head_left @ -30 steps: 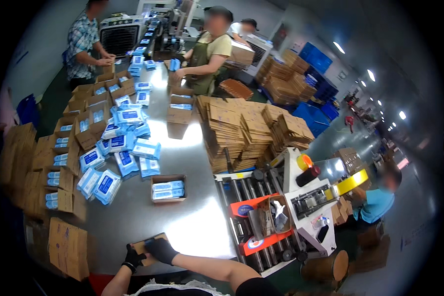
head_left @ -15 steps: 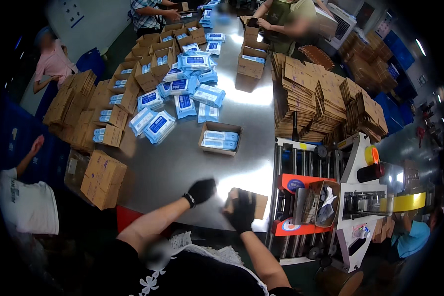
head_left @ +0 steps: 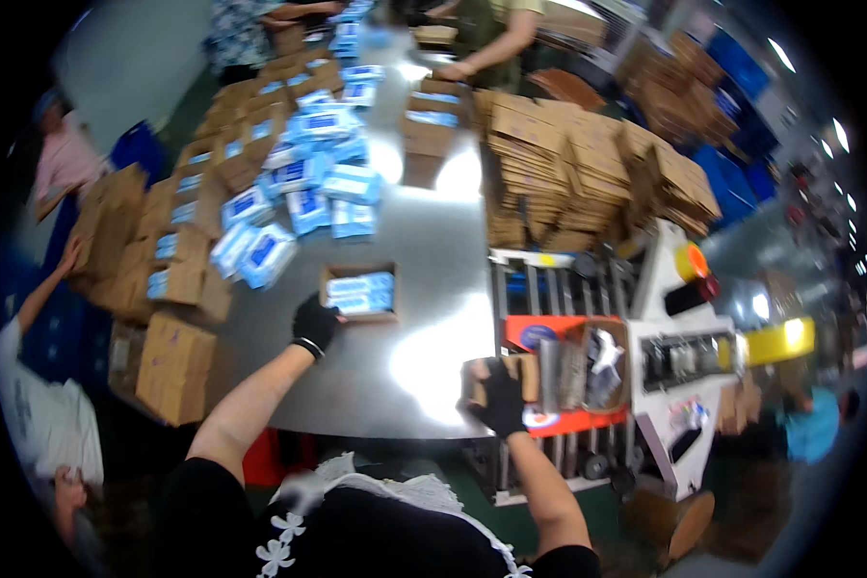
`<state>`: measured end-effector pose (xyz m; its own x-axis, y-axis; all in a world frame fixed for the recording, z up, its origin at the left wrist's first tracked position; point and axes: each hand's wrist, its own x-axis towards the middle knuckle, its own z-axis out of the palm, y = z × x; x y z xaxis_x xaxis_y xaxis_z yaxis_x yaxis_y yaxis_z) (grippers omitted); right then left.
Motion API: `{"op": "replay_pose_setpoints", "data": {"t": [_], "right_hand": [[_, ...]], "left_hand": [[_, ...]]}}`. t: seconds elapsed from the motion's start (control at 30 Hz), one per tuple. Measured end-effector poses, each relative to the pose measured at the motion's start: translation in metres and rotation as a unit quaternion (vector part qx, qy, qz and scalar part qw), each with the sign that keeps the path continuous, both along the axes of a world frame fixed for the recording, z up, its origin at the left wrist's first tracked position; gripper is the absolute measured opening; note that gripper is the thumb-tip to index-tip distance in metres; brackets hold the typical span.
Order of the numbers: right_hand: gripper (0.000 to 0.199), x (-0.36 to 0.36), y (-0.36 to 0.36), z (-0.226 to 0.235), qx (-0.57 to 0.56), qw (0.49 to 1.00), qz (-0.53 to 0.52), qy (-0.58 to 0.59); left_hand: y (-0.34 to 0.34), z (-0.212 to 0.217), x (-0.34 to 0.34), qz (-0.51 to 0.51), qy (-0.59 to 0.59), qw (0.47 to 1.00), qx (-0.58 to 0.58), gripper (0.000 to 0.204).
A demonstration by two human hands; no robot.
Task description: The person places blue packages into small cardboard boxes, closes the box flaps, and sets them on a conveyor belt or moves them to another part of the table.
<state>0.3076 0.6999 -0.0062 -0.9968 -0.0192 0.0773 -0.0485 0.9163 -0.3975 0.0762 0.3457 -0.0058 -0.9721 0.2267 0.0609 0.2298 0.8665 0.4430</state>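
An open cardboard box with blue-and-white wipe packs in it stands on the metal table. My left hand, in a black fingerless glove, grips its near left corner, the thumb at the near wall. My right hand, gloved the same way, lies over a small closed carton and holds it at the table's right edge, by the taping machine's orange guide plate. Part of that carton is hidden under the hand. Motion blurs the picture somewhat.
Wipe packs lie heaped on the table's far left, beside rows of filled open boxes. Flattened cartons are stacked at the right. The roller taping machine adjoins the table. Co-workers stand at the far end and left.
My left hand has moved left and forward onto the open box. My right hand has carried the small carton rightward to the taping machine. The whole view has shifted.
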Motion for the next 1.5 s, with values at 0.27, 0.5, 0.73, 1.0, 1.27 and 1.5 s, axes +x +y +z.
{"op": "replay_pose_setpoints", "data": {"t": [0.27, 0.5, 0.73, 1.0, 1.27, 1.5], "right_hand": [[0.040, -0.043, -0.149, -0.005, -0.225, 0.970, -0.036, 0.086], [0.056, -0.126, -0.249, 0.037, -0.117, 0.939, 0.291, -0.144], [0.034, -0.168, -0.237, -0.007, -0.075, 0.959, 0.156, -0.226], [0.046, -0.128, -0.280, 0.019, 0.065, 0.994, 0.018, 0.091], [0.054, -0.046, -0.136, -0.003, 0.090, 0.995, -0.042, -0.002], [0.061, -0.011, -0.017, -0.009, 0.112, 0.994, -0.016, 0.009]], "left_hand": [[-0.095, 0.047, 0.112, -0.148, 0.029, 0.973, -0.173, 0.027], [-0.098, 0.018, 0.083, -0.398, -0.044, 0.910, -0.103, 0.035], [-0.109, -0.023, 0.047, 0.049, -0.177, 0.953, 0.242, 0.067], [-0.045, -0.088, 0.065, -0.110, -0.342, 0.837, 0.413, 0.079], [0.075, -0.041, 0.115, -0.460, -0.360, 0.804, 0.109, 0.096], [0.080, -0.098, 0.154, -0.275, -0.301, 0.895, 0.183, 0.055]]}}
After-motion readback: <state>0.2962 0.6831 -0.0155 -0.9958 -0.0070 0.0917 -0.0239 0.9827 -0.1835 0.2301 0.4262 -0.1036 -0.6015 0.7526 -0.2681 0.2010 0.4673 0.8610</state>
